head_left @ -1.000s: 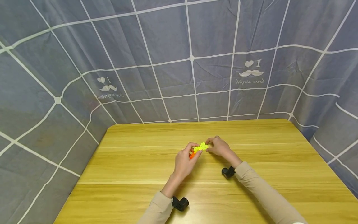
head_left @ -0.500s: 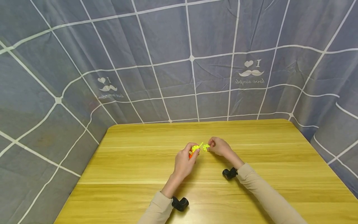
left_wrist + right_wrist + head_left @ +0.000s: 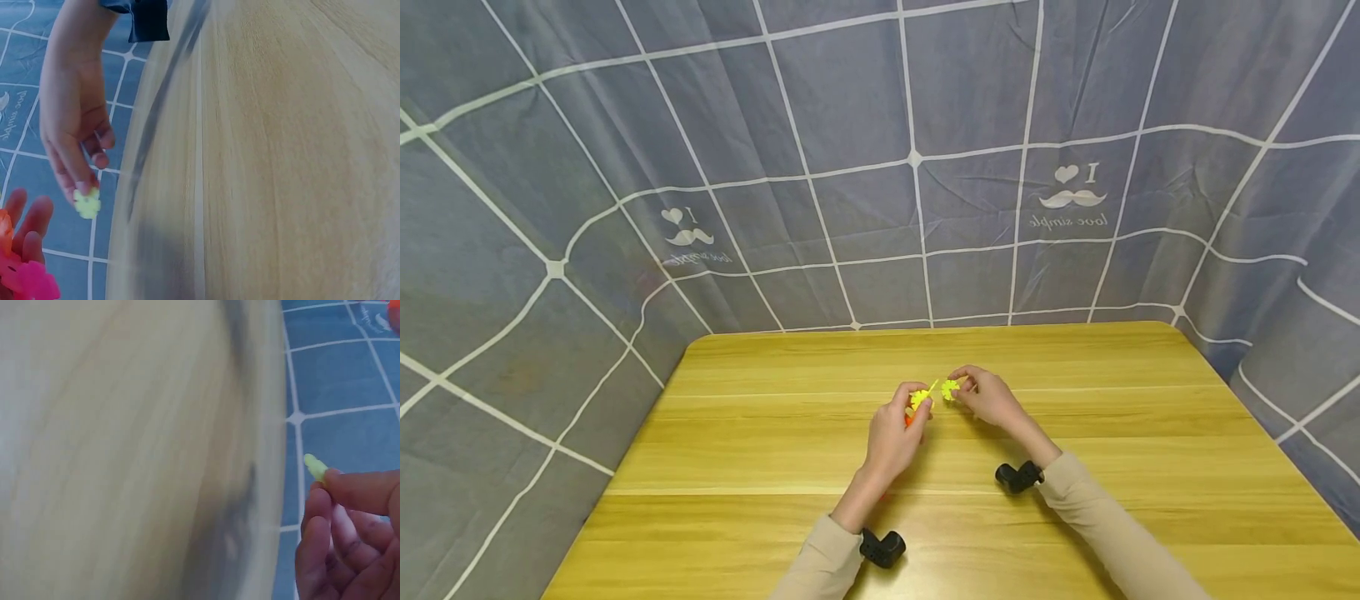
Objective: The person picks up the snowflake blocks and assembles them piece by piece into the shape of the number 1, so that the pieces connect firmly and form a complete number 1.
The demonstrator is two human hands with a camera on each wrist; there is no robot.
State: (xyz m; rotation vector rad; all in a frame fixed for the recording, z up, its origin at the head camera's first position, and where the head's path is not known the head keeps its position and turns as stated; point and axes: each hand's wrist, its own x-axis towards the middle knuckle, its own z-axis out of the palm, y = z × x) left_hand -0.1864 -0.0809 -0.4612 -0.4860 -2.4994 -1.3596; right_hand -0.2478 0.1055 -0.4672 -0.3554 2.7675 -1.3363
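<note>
My left hand (image 3: pixel 891 435) grips a small cluster of joined notched plastic discs, the interlocking snowflake kind. A yellow disc (image 3: pixel 918 400) and another yellow one seen edge-on show at its top, with an orange disc (image 3: pixel 910 419) below. In the left wrist view a pink disc (image 3: pixel 39 281) also belongs to the cluster; the fingers hide much of it. Between thumb and fingertips, my right hand (image 3: pixel 991 398) pinches a single yellow disc (image 3: pixel 315 467), seen nearly edge-on in the right wrist view. A narrow gap separates this disc from the cluster in the head view.
Both hands are above the far half of a wooden table (image 3: pixel 760 450). A small reddish spot (image 3: pixel 883 497) shows beside the left wrist. Behind the table hangs a grey curtain (image 3: pixel 850 208) with white lines. Each wrist wears a black camera (image 3: pixel 1018 477).
One second ago the right hand's yellow disc overlapped the cluster. It came away to the right and turned its face to view, then moved slightly back left. The left hand barely moved.
</note>
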